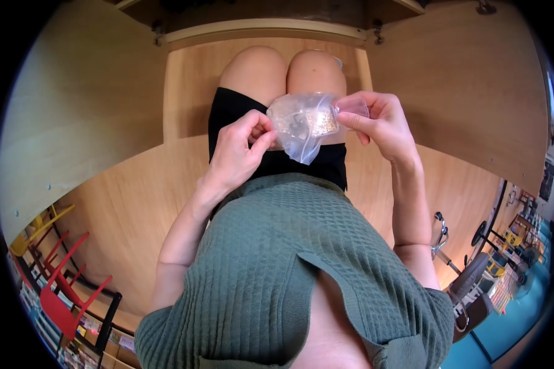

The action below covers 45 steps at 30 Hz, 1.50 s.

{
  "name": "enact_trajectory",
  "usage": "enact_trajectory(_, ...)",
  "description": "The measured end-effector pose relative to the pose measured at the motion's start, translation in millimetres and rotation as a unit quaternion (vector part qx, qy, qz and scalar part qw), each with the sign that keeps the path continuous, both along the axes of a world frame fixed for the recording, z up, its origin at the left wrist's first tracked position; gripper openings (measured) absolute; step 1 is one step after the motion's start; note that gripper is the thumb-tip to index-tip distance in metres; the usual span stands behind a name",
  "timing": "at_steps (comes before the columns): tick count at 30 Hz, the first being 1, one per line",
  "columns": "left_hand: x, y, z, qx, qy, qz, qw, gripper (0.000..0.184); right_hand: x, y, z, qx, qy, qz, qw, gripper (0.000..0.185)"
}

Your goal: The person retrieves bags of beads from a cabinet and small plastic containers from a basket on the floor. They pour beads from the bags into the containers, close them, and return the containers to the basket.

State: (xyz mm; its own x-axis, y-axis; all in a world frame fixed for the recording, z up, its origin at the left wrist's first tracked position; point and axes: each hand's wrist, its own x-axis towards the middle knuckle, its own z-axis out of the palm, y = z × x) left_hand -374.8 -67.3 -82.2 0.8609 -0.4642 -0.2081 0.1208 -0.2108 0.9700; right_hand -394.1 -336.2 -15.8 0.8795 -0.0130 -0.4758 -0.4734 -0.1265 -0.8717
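A clear plastic bag [301, 144] is held over my lap, crumpled and tilted, with a pointed corner hanging toward me. Inside it shows something pale and glittery, gold-speckled [324, 122]; its kind cannot be made out. My left hand [243, 144] is closed at the bag's left edge, thumb and forefinger pinching the plastic. On the other side, my right hand [375, 120] pinches a small clear plastic piece [354, 107] with a rounded end, at the bag's right edge. Whether that piece is joined to the bag cannot be told.
My knees point into an open wooden cabinet [264, 26], with a door [86, 92] on the left and another door [461, 92] on the right. Red chairs [61, 301] stand at lower left. An office chair [471, 289] is at lower right, on the wooden floor [129, 203].
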Motion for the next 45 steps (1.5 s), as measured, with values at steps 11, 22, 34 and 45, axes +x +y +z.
enact_trajectory(11, -5.4, 6.1, -2.4, -0.020, 0.104, -0.071, 0.992, 0.004, -7.5, -22.9, 20.9, 0.010, -0.036, -0.044, 0.998, 0.018)
enact_trajectory(22, -1.3, 15.0, -3.6, 0.016, 0.096, -0.160, 0.982, 0.008, 19.2, -8.2, 19.7, 0.040, -0.050, -0.018, 0.998, 0.019)
enact_trajectory(34, 41.3, -34.2, 46.5, -0.160, -0.108, 0.043, 0.980, 0.060, 45.9, 14.2, 24.0, 0.089, -0.089, 0.006, 0.992, 0.021)
enact_trajectory(45, 50.5, -44.8, 49.8, -0.119, -0.144, 0.101, 0.977, 0.050, 36.7, 48.2, 16.3, -0.054, -0.324, -0.004, 0.945, 0.036)
